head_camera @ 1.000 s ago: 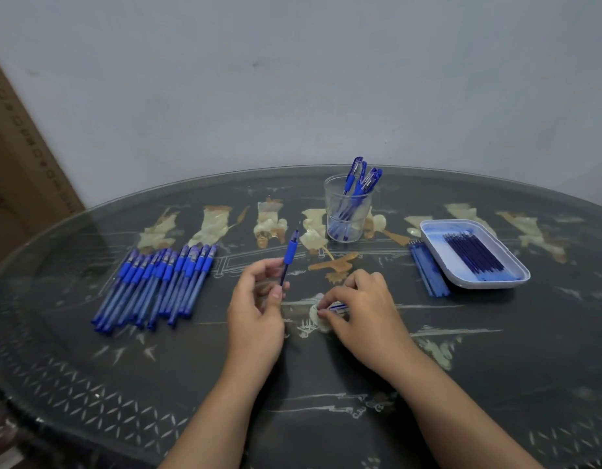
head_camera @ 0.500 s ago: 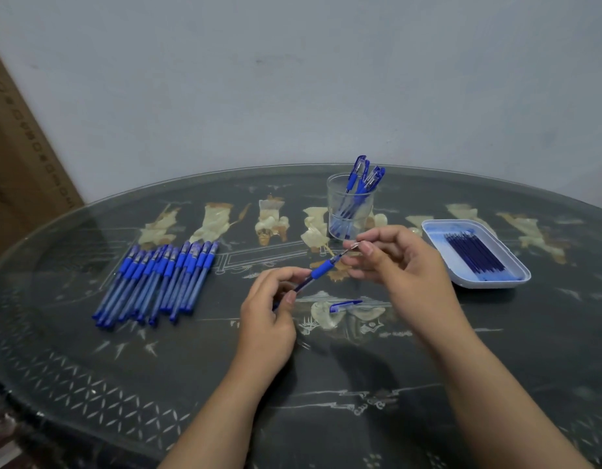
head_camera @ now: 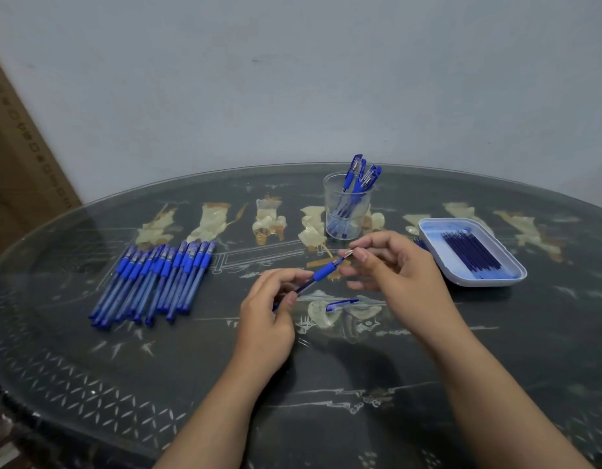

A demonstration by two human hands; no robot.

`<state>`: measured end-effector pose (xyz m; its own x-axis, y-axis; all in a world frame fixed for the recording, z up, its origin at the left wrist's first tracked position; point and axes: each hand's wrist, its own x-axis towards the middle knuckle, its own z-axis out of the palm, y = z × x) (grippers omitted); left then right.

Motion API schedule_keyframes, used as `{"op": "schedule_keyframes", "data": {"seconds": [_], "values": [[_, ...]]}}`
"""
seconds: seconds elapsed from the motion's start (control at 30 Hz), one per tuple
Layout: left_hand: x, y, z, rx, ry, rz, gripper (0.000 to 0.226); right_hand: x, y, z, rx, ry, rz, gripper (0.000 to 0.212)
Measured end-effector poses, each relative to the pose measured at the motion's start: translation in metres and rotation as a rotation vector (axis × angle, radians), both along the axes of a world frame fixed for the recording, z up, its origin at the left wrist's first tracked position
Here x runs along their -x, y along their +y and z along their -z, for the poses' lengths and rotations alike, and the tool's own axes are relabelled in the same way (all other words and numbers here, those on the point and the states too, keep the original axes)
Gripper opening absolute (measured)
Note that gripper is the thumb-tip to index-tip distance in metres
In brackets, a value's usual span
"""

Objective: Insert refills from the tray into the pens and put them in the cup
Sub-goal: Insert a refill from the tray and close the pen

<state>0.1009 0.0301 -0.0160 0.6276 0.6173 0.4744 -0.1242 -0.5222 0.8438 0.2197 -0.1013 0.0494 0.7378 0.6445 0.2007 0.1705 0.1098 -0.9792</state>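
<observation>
My left hand (head_camera: pixel 267 309) grips the rear of a blue pen barrel (head_camera: pixel 321 273) that points up and to the right. My right hand (head_camera: pixel 392 265) pinches the pen's small silver tip piece (head_camera: pixel 347 254) at the barrel's front end. A blue pen cap (head_camera: pixel 342 304) lies on the table just below the hands. A clear cup (head_camera: pixel 347 211) behind the hands holds several blue pens. A white tray (head_camera: pixel 428 231) at the right holds several dark blue refills (head_camera: pixel 472 252). A row of several blue pens (head_camera: pixel 157 282) lies at the left.
The round glass-topped table (head_camera: pixel 326 384) is dark with pale inlaid figures. A grey wall stands behind it. A brown cardboard panel (head_camera: pixel 18 157) leans at the far left. A few blue parts (head_camera: pixel 419 244) lie beside the tray's left edge, mostly hidden by my right hand.
My right hand left the cap on the table and rose to the pen's front end. My left hand tilted the pen from nearly upright to slanting right.
</observation>
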Motion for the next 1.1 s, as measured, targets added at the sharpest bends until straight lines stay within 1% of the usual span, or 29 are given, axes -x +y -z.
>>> {"op": "schedule_keyframes", "data": {"seconds": [0.23, 0.33, 0.4, 0.43, 0.53, 0.57, 0.67, 0.77, 0.8, 0.87, 0.9, 0.93, 0.97, 1.03, 1.07, 1.1], "values": [[0.000, 0.001, 0.000, -0.017, 0.010, 0.017, 0.059, -0.002, 0.001, 0.005, 0.074, -0.001, -0.007, 0.007], [0.001, 0.001, 0.001, -0.022, 0.017, 0.018, 0.060, -0.002, 0.002, 0.008, 0.102, -0.052, 0.006, 0.006], [0.001, 0.000, 0.001, -0.025, 0.025, 0.025, 0.060, -0.002, 0.003, 0.009, 0.115, -0.089, 0.016, 0.002], [0.001, 0.000, 0.001, -0.028, 0.027, 0.031, 0.061, -0.002, 0.003, 0.009, 0.119, -0.095, 0.023, 0.003], [0.002, 0.001, 0.001, -0.034, 0.017, 0.046, 0.063, -0.002, 0.002, 0.010, 0.099, -0.076, 0.029, 0.020], [0.002, 0.001, 0.002, -0.031, 0.014, 0.050, 0.064, -0.002, 0.002, 0.011, 0.081, -0.064, 0.018, 0.022], [0.002, 0.001, 0.002, -0.030, 0.013, 0.063, 0.065, -0.004, 0.000, 0.009, 0.063, -0.080, -0.012, 0.019], [0.001, 0.000, 0.003, -0.027, 0.016, 0.070, 0.063, -0.003, 0.002, 0.011, 0.076, -0.092, 0.027, 0.003], [0.001, 0.000, 0.002, -0.026, 0.016, 0.071, 0.063, -0.002, 0.003, 0.011, 0.085, -0.102, 0.047, 0.009], [0.001, 0.000, 0.002, -0.027, 0.016, 0.070, 0.061, -0.002, 0.003, 0.012, 0.096, -0.116, 0.060, 0.027], [0.001, 0.000, 0.002, -0.029, 0.017, 0.070, 0.060, -0.002, 0.003, 0.012, 0.093, -0.113, 0.048, 0.032], [0.002, 0.000, 0.001, -0.030, 0.019, 0.071, 0.060, -0.002, 0.003, 0.012, 0.091, -0.110, 0.019, 0.031], [0.002, 0.000, 0.001, -0.031, 0.020, 0.073, 0.059, -0.002, 0.003, 0.011, 0.088, -0.108, -0.004, 0.025], [0.002, -0.001, 0.000, -0.040, 0.025, 0.079, 0.059, 0.000, 0.003, 0.011, 0.104, -0.132, 0.035, 0.010], [0.002, -0.001, 0.000, -0.044, 0.028, 0.081, 0.059, 0.001, 0.004, 0.012, 0.132, -0.161, 0.093, 0.016], [0.002, -0.001, 0.000, -0.044, 0.031, 0.081, 0.060, 0.002, 0.005, 0.012, 0.178, -0.194, 0.137, 0.028]]}}
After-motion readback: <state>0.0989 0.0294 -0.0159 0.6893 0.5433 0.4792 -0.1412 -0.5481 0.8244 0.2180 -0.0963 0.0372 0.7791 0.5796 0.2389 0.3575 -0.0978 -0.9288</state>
